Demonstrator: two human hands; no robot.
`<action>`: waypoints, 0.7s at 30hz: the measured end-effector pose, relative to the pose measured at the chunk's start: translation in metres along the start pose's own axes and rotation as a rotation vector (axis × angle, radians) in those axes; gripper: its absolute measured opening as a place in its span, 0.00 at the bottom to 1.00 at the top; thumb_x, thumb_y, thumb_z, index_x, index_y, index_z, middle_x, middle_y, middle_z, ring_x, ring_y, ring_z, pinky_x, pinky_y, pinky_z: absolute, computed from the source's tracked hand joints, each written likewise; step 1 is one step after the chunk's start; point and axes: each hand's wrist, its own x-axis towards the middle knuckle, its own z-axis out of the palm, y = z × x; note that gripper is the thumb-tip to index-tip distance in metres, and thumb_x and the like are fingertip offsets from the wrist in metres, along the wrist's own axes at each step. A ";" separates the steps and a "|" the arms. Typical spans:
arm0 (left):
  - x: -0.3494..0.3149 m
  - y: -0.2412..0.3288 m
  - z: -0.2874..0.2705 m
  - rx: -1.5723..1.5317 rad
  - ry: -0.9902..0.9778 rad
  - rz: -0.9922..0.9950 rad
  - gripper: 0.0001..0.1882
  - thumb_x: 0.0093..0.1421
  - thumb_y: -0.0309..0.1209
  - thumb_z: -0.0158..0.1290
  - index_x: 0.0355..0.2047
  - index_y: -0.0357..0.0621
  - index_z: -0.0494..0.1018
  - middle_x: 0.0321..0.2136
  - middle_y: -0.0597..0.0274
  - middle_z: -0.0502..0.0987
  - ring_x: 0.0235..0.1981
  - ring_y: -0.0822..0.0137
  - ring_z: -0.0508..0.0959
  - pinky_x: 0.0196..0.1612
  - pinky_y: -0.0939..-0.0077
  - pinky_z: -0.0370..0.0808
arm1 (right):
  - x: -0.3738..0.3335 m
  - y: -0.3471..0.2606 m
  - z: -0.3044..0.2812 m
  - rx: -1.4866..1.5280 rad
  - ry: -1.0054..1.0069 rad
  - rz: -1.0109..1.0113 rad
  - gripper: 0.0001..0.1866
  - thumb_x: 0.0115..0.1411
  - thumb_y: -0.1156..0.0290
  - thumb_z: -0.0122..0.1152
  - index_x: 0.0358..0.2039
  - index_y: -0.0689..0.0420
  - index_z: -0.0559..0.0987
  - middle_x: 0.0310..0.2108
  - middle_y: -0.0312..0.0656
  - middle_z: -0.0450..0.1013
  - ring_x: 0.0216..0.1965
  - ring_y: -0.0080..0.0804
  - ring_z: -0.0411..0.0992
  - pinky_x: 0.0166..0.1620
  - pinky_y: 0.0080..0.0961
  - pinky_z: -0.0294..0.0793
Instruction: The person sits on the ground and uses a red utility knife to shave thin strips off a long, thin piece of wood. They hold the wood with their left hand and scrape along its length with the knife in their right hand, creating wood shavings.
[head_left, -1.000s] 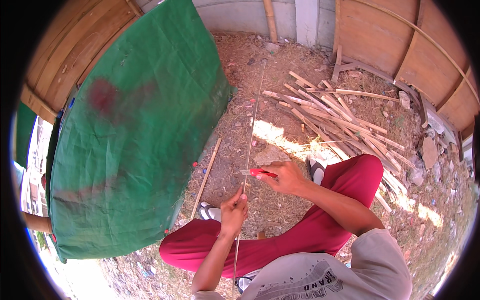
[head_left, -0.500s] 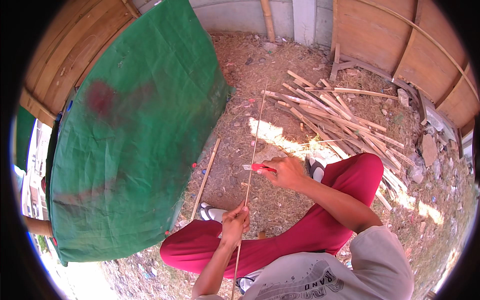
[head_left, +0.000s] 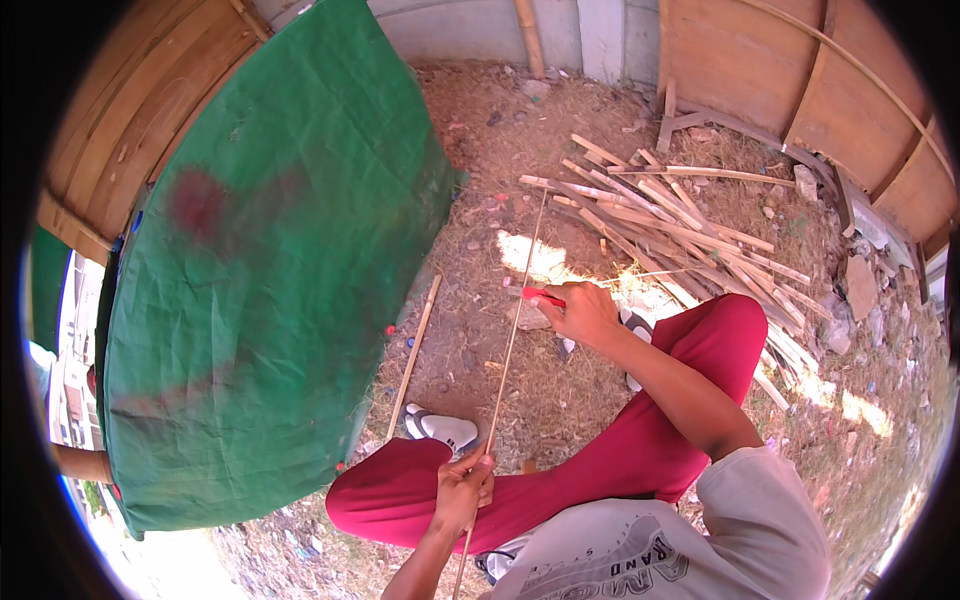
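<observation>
My left hand (head_left: pixel 464 489) is closed round a long thin bamboo strip (head_left: pixel 507 370), low down near my left knee. The strip slants up and away from my lap toward the stick pile. In my right hand (head_left: pixel 583 311) is a red utility knife (head_left: pixel 543 297), gripped by its handle. Its short blade lies against the upper part of the strip, or just over it; contact is too small to make out.
A heap of split bamboo sticks (head_left: pixel 690 235) lies at the far right. One loose stick (head_left: pixel 414 350) rests on the ground beside a large green tarp (head_left: pixel 270 270) at left. Wooden panels (head_left: pixel 750 60) and a grey wall (head_left: pixel 460 40) stand behind.
My right hand and the knife have moved up along the strip, away from me. My left hand has come slightly lower and nearer, still holding the strip.
</observation>
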 end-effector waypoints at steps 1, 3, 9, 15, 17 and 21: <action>-0.006 -0.002 -0.004 0.010 -0.009 0.005 0.16 0.71 0.24 0.50 0.58 0.36 0.74 0.26 0.70 0.68 0.17 0.80 0.61 0.18 0.84 0.59 | 0.003 0.002 -0.004 0.008 -0.021 0.022 0.20 0.61 0.46 0.63 0.43 0.46 0.88 0.24 0.46 0.80 0.25 0.47 0.79 0.30 0.42 0.79; -0.015 -0.005 -0.013 0.040 -0.024 0.006 0.16 0.71 0.24 0.50 0.57 0.36 0.75 0.27 0.70 0.68 0.17 0.80 0.61 0.18 0.84 0.60 | 0.006 0.008 -0.007 0.006 -0.019 0.063 0.21 0.61 0.45 0.62 0.43 0.46 0.88 0.24 0.47 0.80 0.26 0.49 0.80 0.31 0.42 0.79; -0.049 -0.003 -0.027 0.084 -0.001 -0.027 0.16 0.71 0.25 0.51 0.57 0.35 0.74 0.29 0.68 0.71 0.18 0.81 0.63 0.18 0.84 0.61 | 0.015 0.018 -0.012 0.006 -0.030 0.171 0.20 0.62 0.44 0.61 0.42 0.44 0.88 0.25 0.48 0.80 0.28 0.52 0.80 0.33 0.44 0.80; -0.071 -0.014 -0.048 0.069 -0.012 -0.060 0.17 0.70 0.22 0.50 0.59 0.35 0.73 0.31 0.66 0.72 0.18 0.80 0.63 0.18 0.83 0.60 | 0.017 0.031 -0.001 -0.045 -0.012 0.148 0.19 0.62 0.44 0.60 0.42 0.42 0.88 0.26 0.47 0.81 0.30 0.51 0.80 0.34 0.45 0.80; -0.081 -0.017 -0.052 0.021 -0.017 -0.082 0.18 0.70 0.21 0.49 0.59 0.35 0.73 0.31 0.66 0.72 0.18 0.79 0.64 0.18 0.83 0.60 | 0.021 0.035 -0.002 -0.063 -0.057 0.170 0.19 0.62 0.44 0.60 0.42 0.41 0.88 0.25 0.47 0.81 0.30 0.51 0.80 0.34 0.45 0.80; -0.093 -0.012 -0.050 0.053 0.007 -0.120 0.19 0.71 0.22 0.47 0.61 0.33 0.70 0.29 0.64 0.72 0.17 0.78 0.63 0.17 0.82 0.58 | 0.015 0.033 0.005 -0.042 -0.029 0.123 0.18 0.62 0.48 0.63 0.41 0.46 0.88 0.25 0.48 0.81 0.25 0.49 0.79 0.30 0.43 0.78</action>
